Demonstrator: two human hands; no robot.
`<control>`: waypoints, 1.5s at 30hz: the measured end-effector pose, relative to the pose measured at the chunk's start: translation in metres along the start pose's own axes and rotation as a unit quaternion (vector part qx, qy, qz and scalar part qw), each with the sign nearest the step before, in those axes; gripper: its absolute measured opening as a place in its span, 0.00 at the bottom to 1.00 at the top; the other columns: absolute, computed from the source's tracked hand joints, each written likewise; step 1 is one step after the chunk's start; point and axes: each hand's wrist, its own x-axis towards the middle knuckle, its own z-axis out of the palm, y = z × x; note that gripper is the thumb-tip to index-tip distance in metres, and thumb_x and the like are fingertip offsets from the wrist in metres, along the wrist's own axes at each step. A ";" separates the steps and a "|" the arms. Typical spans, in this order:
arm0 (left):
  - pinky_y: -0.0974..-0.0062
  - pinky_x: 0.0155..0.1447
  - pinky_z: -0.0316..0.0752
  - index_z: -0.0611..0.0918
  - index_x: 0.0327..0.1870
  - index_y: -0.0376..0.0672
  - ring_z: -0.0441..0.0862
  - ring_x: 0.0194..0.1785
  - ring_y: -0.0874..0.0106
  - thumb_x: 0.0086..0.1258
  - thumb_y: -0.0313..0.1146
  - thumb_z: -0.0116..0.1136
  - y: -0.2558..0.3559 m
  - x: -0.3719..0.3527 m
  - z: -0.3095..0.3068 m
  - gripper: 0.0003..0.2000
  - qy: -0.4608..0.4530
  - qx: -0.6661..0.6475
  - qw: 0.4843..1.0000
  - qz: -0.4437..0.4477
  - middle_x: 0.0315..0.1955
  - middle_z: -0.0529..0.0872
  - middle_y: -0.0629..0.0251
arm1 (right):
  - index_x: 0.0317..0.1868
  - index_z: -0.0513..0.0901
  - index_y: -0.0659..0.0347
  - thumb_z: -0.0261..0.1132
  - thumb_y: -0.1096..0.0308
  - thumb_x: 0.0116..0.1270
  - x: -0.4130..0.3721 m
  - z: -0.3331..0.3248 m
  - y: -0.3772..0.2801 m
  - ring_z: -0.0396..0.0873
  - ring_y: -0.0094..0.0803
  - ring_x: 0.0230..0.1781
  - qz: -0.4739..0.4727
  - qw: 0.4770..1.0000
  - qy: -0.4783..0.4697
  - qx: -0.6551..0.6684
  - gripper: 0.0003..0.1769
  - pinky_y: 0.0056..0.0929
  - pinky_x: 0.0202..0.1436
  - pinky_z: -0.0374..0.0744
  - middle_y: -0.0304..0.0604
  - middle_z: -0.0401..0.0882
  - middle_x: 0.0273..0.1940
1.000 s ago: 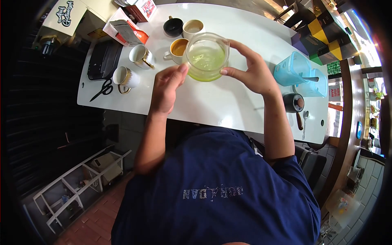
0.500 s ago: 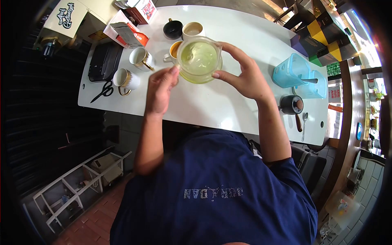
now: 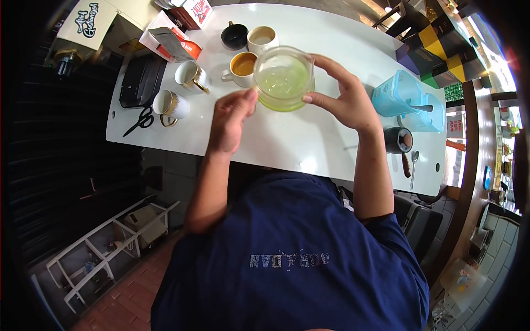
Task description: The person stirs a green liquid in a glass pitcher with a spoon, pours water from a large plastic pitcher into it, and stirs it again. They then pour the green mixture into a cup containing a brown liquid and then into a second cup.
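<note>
Both hands hold a clear round glass jug with pale green liquid in it, raised over the white table. My left hand is closed at the jug's left side, its thumb against the glass; its curled fingers are partly hidden. On the opposite side, my right hand grips the jug between thumb and fingers. Just left of the jug stands a white cup with orange-brown contents. Behind it are a beige cup and a black cup.
Two white mugs with gold handles, one nearer the back, stand at left beside black scissors and a black tray. To the right are blue plastic containers, a dark pot and a spoon. Boxes stack behind.
The jug and both hands have shifted right, uncovering more of the cup with orange-brown contents. Liquid in the jug has moved about. Both hands keep their hold.
</note>
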 end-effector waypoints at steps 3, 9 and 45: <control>0.81 0.30 0.51 0.77 0.23 0.41 0.55 0.24 0.83 0.70 0.37 0.52 0.009 0.005 -0.010 0.14 -0.004 0.012 1.000 0.027 0.17 0.62 0.79 | 0.61 0.73 0.57 0.75 0.64 0.51 0.006 0.011 -0.013 0.68 0.34 0.63 -0.021 0.998 0.052 0.022 0.36 0.37 0.66 0.63 0.41 0.74 0.60; 0.82 0.30 0.50 0.76 0.22 0.42 0.55 0.24 0.84 0.70 0.37 0.53 0.002 0.002 0.000 0.14 0.002 0.007 1.000 -0.007 0.17 0.61 0.79 | 0.61 0.72 0.60 0.75 0.65 0.50 0.004 -0.002 -0.008 0.68 0.34 0.63 -0.016 1.000 0.025 -0.004 0.36 0.37 0.64 0.64 0.42 0.74 0.59; 0.79 0.31 0.51 0.64 0.19 0.45 0.53 0.23 0.81 0.72 0.38 0.48 0.003 -0.014 -0.001 0.18 0.050 0.070 0.995 -0.041 0.17 0.58 0.77 | 0.61 0.72 0.60 0.75 0.65 0.50 0.005 0.010 0.006 0.69 0.31 0.61 -0.006 0.999 -0.014 0.033 0.37 0.35 0.61 0.65 0.41 0.75 0.58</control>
